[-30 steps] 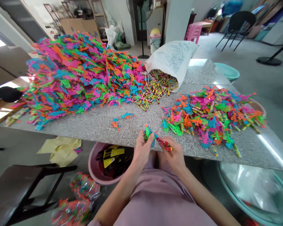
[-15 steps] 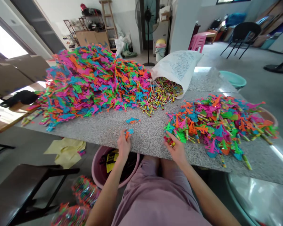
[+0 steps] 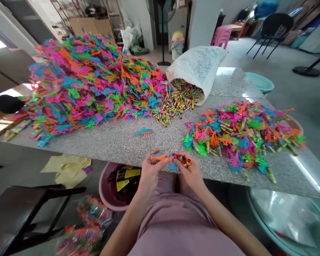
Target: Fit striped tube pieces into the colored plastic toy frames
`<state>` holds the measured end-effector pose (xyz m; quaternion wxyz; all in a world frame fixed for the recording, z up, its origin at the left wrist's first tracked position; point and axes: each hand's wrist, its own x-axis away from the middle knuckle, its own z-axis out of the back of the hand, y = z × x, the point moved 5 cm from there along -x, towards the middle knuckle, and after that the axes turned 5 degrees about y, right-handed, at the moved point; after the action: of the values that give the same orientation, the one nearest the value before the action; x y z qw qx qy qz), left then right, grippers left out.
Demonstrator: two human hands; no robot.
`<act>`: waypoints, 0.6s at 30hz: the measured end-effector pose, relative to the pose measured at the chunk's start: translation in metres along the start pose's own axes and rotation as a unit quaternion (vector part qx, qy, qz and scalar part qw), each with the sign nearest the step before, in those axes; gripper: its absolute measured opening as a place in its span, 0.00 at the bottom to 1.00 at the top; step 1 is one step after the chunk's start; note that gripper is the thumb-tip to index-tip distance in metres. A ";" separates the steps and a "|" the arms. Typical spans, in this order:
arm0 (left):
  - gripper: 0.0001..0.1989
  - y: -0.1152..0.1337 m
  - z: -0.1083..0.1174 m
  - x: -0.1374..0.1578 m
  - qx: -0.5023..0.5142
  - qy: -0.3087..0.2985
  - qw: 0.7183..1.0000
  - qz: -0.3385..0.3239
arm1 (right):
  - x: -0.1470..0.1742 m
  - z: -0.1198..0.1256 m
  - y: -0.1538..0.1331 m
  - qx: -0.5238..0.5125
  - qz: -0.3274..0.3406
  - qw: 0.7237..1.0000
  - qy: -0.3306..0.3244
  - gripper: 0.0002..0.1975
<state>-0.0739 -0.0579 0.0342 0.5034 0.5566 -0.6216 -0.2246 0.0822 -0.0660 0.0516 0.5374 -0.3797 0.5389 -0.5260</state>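
Observation:
My left hand point(image 3: 152, 170) is closed on orange and blue plastic toy pieces point(image 3: 162, 157) above the front edge of the table. Close against them, my right hand point(image 3: 190, 170) grips several small tubes point(image 3: 185, 162) with red and yellow ends. One tube in its fingertips meets the plastic pieces; whether it is inserted I cannot tell. Farther back lies a loose blue and orange piece point(image 3: 145, 132). On the right is a pile of plastic pieces with tubes attached point(image 3: 242, 131). A large heap of bright plastic pieces point(image 3: 96, 81) covers the left.
A white sack point(image 3: 200, 64) lies on its side, small printed tubes point(image 3: 173, 106) spilling from its mouth onto the grey speckled table point(image 3: 117, 138). Below the front edge stand a pink basin point(image 3: 104, 192) and a dark stool point(image 3: 18, 213). Filled clear bags point(image 3: 80, 240) rest on the floor.
Both hands have come together near the table's front edge, the left moving right and the right moving left. The plastic pieces now touch a tube. The view has shifted slightly.

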 end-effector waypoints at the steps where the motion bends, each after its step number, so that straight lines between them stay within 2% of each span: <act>1: 0.23 -0.006 -0.002 0.001 0.032 0.004 0.999 0.024 | 0.001 0.001 0.000 0.002 0.003 1.000 0.006 0.08; 4: 0.14 -0.018 -0.010 0.004 0.076 -0.014 0.994 0.071 | 0.000 0.005 -0.003 0.030 0.033 0.999 0.012 0.07; 6: 0.13 -0.017 -0.015 0.005 0.076 -0.032 0.995 0.062 | -0.002 0.009 -0.005 0.050 0.056 0.997 0.015 0.06; 18: 0.20 -0.006 -0.020 0.011 -0.012 -0.047 0.998 -0.033 | 0.005 0.023 -0.015 0.093 0.111 0.989 -0.008 0.12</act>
<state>-0.0519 -0.0638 0.0412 0.4727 0.5596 -0.6229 -0.2746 0.1013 -0.0768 0.0682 0.6296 -0.2700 0.5227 -0.5075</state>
